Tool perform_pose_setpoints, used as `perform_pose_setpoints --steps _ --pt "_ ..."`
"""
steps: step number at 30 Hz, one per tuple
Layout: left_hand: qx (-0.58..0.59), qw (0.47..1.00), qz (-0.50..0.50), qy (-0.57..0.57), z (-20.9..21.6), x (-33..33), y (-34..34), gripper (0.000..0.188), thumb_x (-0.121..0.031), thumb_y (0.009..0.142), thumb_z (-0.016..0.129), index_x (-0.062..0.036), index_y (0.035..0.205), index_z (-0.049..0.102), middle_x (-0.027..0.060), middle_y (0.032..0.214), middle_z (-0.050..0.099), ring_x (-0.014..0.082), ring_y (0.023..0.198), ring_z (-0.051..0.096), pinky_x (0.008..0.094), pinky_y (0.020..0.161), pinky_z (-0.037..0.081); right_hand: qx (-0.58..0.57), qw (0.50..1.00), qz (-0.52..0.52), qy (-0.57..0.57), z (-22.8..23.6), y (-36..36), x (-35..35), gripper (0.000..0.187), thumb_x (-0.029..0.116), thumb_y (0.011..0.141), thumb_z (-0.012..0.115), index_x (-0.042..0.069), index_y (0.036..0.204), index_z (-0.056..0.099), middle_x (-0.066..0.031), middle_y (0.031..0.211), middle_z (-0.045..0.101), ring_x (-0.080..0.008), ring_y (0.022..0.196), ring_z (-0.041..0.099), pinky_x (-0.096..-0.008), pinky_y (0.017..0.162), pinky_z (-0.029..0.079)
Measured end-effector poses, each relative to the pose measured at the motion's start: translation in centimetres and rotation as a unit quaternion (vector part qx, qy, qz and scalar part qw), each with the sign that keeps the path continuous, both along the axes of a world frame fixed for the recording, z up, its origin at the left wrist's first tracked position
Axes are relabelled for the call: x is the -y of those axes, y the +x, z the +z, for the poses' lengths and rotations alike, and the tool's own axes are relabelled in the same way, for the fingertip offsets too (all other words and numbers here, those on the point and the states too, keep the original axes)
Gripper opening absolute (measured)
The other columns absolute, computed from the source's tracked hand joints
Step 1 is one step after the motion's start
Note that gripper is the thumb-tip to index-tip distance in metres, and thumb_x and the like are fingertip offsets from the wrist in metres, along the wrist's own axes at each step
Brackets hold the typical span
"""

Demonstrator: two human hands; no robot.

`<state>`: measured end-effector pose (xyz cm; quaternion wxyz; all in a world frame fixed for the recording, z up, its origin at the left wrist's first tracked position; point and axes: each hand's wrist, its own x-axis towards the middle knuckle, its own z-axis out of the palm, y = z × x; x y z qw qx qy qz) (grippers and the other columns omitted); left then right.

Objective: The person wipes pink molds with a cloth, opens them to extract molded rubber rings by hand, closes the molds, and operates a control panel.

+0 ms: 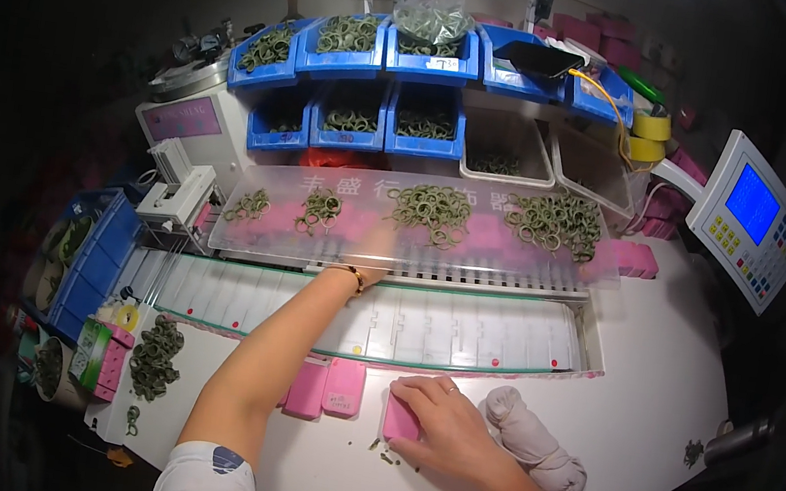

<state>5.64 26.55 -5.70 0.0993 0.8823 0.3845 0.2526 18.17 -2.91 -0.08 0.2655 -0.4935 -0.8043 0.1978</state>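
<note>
My left hand [375,251] reaches under a translucent plastic shelf [369,205] and shows only as a blur through it. Its fingers are hidden. My right hand [444,427] is wrapped round a pink block [401,421] on the white tabletop. Small dark green crumbs [387,455] lie by that block. To its left stand more pink blocks [344,388], side by side. On the shelf lie several heaps of green rings, the largest being the right-hand heap [555,223]. Below the shelf runs a glass-covered row of white compartments [383,322].
Blue bins [343,60] of green rings rise at the back. A control panel [752,218] with a blue screen stands right. A rolled cloth [534,453] lies beside my right hand. A heap of green rings [156,360] and a blue crate [92,270] are at left.
</note>
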Motion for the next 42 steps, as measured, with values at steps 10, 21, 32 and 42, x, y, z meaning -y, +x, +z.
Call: perform_pose_setpoints --steps 10,21,32,42 --pt "-0.012 0.99 0.064 0.124 2.8 8.7 -0.6 0.037 -0.015 0.089 0.057 -0.0016 0.123 0.054 0.0222 0.116 0.059 0.0386 0.117 0.05 0.0453 0.1 0.041 -0.061 0.997 -0.026 -0.034 0.7 0.1 0.2 0.067 0.019 0.07 0.079 -0.001 0.126 0.048 -0.0194 0.116 0.056 -0.0356 0.108 0.053 -0.0424 0.093 0.045" --pt "0.372 0.62 -0.201 -0.661 6.0 21.2 -5.5 0.047 -0.027 0.099 0.054 0.0012 0.137 0.046 0.0049 0.122 0.058 0.0095 0.108 0.056 0.0285 0.091 0.047 -0.278 0.956 -0.046 0.086 0.5 0.9 -0.3 0.087 0.018 0.066 0.087 0.0 0.137 0.04 -0.0167 0.133 0.048 -0.0262 0.119 0.052 -0.0378 0.099 0.045" --pt "0.282 0.825 -0.216 -0.44 6.4 23.1 -4.3 0.085 -0.008 0.077 0.079 -0.0057 0.148 0.033 0.0031 0.117 0.041 0.0173 0.118 0.048 0.0321 0.096 0.046 -0.234 0.97 -0.046 0.051 0.9 1.2 0.1 0.059 0.027 0.075 0.081 0.004 0.121 0.052 -0.0095 0.111 0.056 -0.0219 0.096 0.053 -0.033 0.081 0.046" --pt "0.564 0.569 -0.187 -0.569 6.0 23.5 -4.3 0.066 -0.001 0.087 0.065 -0.0039 0.143 0.03 0.0061 0.114 0.055 0.0153 0.111 0.054 0.0261 0.089 0.047 -0.524 0.842 -0.125 -0.033 1.5 -0.2 0.4 0.043 0.008 0.078 0.077 0.001 0.115 0.055 -0.0092 0.114 0.054 -0.0175 0.106 0.056 -0.031 0.09 0.051"
